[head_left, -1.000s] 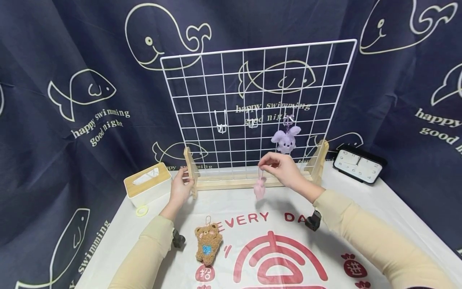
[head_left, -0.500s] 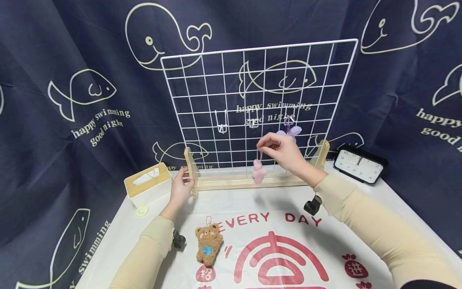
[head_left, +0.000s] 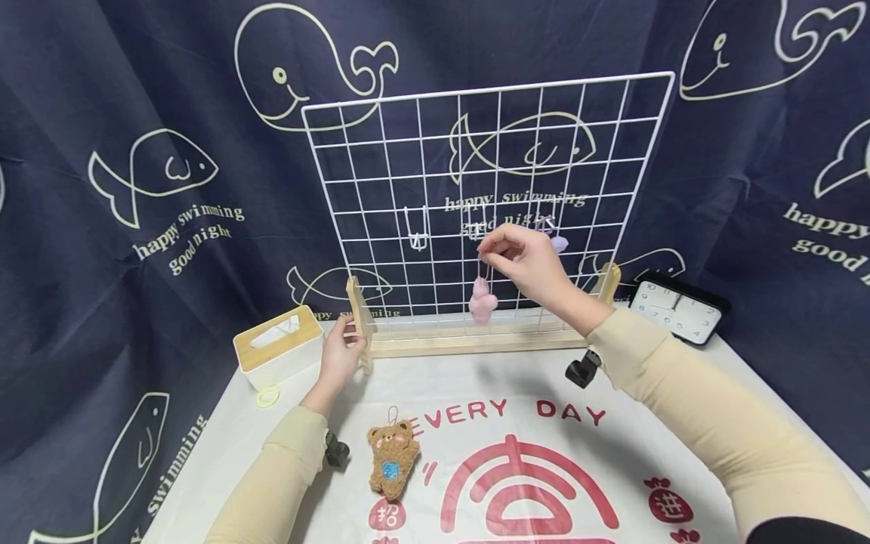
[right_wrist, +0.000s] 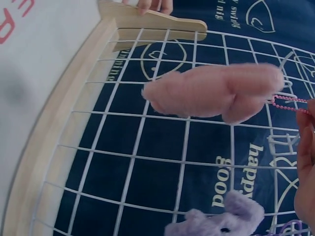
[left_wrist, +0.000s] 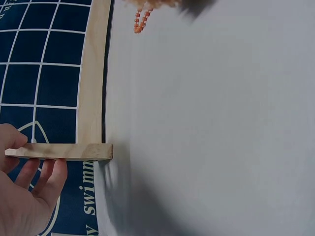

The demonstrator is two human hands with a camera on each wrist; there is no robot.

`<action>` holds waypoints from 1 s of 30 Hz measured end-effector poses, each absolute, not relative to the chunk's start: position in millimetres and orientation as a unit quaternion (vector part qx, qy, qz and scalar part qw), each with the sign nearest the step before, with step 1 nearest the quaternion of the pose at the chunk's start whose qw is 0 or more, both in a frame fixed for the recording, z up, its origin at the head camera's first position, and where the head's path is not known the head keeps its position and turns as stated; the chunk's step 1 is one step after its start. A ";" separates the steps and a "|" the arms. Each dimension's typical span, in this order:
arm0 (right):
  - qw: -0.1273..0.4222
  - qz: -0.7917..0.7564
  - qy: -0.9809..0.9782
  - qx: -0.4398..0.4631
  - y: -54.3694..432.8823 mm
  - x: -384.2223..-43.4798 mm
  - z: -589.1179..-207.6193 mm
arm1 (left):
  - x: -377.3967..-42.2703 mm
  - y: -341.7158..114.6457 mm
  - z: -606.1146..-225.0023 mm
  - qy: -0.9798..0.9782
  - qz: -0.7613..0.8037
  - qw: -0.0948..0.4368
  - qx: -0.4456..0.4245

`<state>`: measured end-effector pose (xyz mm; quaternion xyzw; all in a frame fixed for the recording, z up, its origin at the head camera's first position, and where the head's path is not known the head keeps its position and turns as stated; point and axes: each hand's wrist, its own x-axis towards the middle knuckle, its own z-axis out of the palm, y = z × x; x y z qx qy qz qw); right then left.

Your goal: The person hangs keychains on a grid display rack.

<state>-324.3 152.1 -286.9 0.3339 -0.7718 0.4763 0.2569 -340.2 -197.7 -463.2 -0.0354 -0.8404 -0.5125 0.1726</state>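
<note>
My right hand (head_left: 526, 261) pinches the pink bead chain (right_wrist: 290, 102) of a pink plush keychain (head_left: 482, 302), which dangles before the white wire grid rack (head_left: 499, 92). The fingertips are just below the middle white hook (head_left: 475, 233). A purple plush keychain (right_wrist: 224, 220) hangs from the right hook, mostly behind my right hand in the head view. My left hand (head_left: 340, 357) grips the wooden side support (left_wrist: 74, 152) of the rack, thumb on one face and fingers on the other. A brown bear keychain (head_left: 393, 459) lies on the table, its loop toward the rack.
At the left stands a tissue box (head_left: 279, 347) with a wooden lid, a pale yellow ring (head_left: 268, 397) beside it. A black-framed clock (head_left: 676, 310) sits at the right. Another white hook (head_left: 418, 240) is on the grid's left. A dark whale-print curtain (head_left: 170, 68) hangs behind.
My right hand has risen and shifted slightly left, lifting the pink plush keychain from low by the rack's base to in front of the grid. My left hand has stayed on the support.
</note>
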 end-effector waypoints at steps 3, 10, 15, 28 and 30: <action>0.270 0.475 -0.764 0.344 150.6 -326.0 -281.5 | -340.6 -197.4 -462.7 -0.838 -0.516 0.174 -0.038; 0.289 0.467 -0.763 0.341 148.1 -330.8 -268.2 | -339.1 -196.7 -462.9 -0.838 -0.515 0.177 -0.036; 0.295 0.459 -0.771 0.329 144.9 -335.9 -261.5 | -339.3 -196.8 -462.1 -0.835 -0.519 0.177 -0.036; 0.283 0.459 -0.791 0.290 144.2 -343.9 -265.0 | -337.9 -196.4 -461.2 -0.841 -0.512 0.173 -0.033; 0.283 0.455 -0.795 0.284 144.7 -345.8 -266.2 | -337.7 -196.6 -460.8 -0.841 -0.512 0.173 -0.034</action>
